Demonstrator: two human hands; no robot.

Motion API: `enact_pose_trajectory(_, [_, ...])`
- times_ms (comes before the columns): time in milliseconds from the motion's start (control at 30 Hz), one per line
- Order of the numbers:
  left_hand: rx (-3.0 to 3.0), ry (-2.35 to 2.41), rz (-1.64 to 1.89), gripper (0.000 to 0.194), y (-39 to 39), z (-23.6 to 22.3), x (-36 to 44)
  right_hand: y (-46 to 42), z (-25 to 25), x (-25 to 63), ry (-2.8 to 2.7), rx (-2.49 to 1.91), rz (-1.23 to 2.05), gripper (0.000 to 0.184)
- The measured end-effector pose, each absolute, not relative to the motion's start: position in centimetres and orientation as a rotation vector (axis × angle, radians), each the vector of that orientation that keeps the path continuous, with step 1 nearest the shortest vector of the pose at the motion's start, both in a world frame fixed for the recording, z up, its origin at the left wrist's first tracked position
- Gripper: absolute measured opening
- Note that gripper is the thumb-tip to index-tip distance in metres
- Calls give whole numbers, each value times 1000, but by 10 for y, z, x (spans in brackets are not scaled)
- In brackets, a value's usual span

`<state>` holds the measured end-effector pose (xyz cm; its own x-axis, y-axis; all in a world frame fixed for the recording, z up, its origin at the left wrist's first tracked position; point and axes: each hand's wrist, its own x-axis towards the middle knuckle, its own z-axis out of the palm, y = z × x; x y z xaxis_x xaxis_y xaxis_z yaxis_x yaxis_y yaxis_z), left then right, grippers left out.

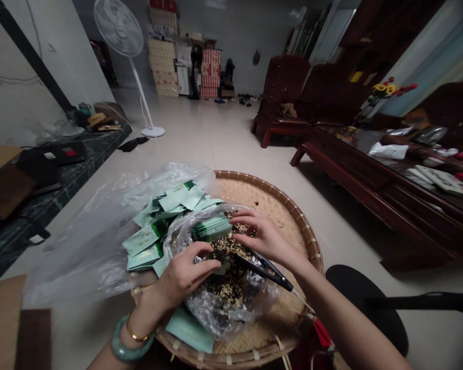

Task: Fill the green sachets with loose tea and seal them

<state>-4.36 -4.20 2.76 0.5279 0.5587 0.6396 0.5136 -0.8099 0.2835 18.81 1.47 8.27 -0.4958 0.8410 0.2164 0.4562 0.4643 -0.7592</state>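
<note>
My left hand (187, 267) has thumb and forefinger curled around a small packet (221, 266), pale green at its edge and dark at its opening. My right hand (260, 234) has its fingers apart, with the fingertips at the right end of a row of green sachets (214, 227). That row lies on a dark and yellowish dried mix (231, 293) inside a clear plastic bag (204, 308). Below my right hand, a black tool like a hair straightener (270, 275), with a white cord, rests across the bag.
A round woven bamboo tray (306, 218) holds the bag. Loose green sachets (146, 241) are heaped at its left on a large clear plastic sheet (96, 236). A dark wooden table (355, 169) stands right, a white fan (150, 128) at the back left, and a black round base (366, 303) near right.
</note>
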Motion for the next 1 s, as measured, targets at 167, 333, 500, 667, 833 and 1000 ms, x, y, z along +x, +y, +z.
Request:
enact_pose_trajectory(167, [2575,934,1199,15,-43,34,-40,-9,85,175,-2646,-850,607,32])
enact_pose_trajectory(333, [2364,971,1157,16,-43,32,-44,-13,71,155,-2901,-887,389,27])
enact_pose_trajectory(500, [1980,1133,1077,17,-38,21,-44,-7,63,159,-2799,-904,485,23])
enact_pose_trajectory(667, [1544,1255,1146,11,-31,18,-35,-4,66,167,-2367,-949,815,8])
enact_pose_trajectory(833, [1218,1288,1183,19,-28,23,-23,3,56,165,-1865,-1176,1265,15])
enact_pose_trajectory(1000, [972,1110,1070,32,-30,18,-11,5,42,164,-1597,-1218,1531,29])
